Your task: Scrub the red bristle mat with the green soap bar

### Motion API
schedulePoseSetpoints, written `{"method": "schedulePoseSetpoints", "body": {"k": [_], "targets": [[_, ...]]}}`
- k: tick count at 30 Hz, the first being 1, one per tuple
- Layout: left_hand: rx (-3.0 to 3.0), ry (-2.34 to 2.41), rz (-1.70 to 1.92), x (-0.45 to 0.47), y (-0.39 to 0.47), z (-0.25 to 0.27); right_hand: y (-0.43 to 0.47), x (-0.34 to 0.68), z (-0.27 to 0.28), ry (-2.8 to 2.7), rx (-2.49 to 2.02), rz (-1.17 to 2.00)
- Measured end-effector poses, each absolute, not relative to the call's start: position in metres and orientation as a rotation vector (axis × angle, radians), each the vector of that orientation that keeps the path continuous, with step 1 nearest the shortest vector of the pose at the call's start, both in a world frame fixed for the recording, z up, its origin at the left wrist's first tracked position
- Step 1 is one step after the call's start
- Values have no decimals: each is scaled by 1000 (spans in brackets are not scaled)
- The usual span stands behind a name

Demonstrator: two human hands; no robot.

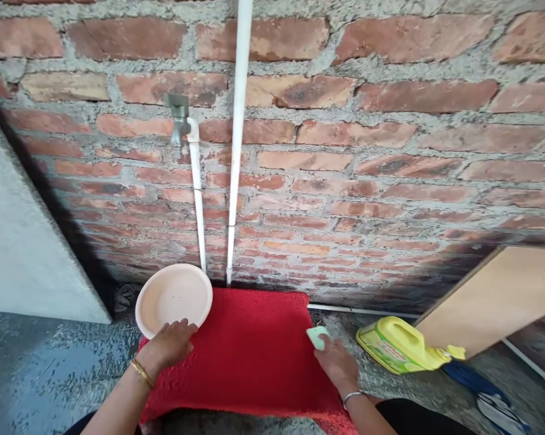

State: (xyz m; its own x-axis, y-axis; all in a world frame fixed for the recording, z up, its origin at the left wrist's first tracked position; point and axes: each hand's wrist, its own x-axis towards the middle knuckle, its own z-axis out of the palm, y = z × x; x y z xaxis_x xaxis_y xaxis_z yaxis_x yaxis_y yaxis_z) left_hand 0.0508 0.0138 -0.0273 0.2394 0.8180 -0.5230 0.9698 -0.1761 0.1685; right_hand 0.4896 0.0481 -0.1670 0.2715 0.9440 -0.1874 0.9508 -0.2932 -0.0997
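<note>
Two forearms (116,402) extend over a red cloth (254,350). The right hand (338,364) pinches a pale green bar (316,336) by its near end, at the cloth's right edge. The left hand (171,343) is palm down at the near rim of a basin (177,293); I cannot tell whether it grips. A yellow jug (393,347) is on the floor, right of the cloth.

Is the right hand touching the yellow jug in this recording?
Apart: the head view shows a strip of grey floor between the right hand and the yellow jug.
</note>
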Motion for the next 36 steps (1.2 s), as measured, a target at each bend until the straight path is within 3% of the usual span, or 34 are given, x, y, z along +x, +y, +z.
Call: {"method": "schedulePoseSetpoints", "body": {"k": [4,9,16,21,28,36], "targets": [[2027,1651,-401,31,8,-28,59,483,-166,1802,2626,-444],[1983,1663,-431,19,5,-26,72,377,-169,2156,2270,-569],[1983,1624,-424,30,13,-15,99,225,-167,2247,1962,-667],[1998,1597,-424,40,19,-16,110,263,-155,2214,1862,-605],[2068,1563,-415,44,23,-17,116,395,-127,1705,2389,-289],[2078,1559,-454,52,28,-22,125,241,-147,2193,2018,-597]]}}
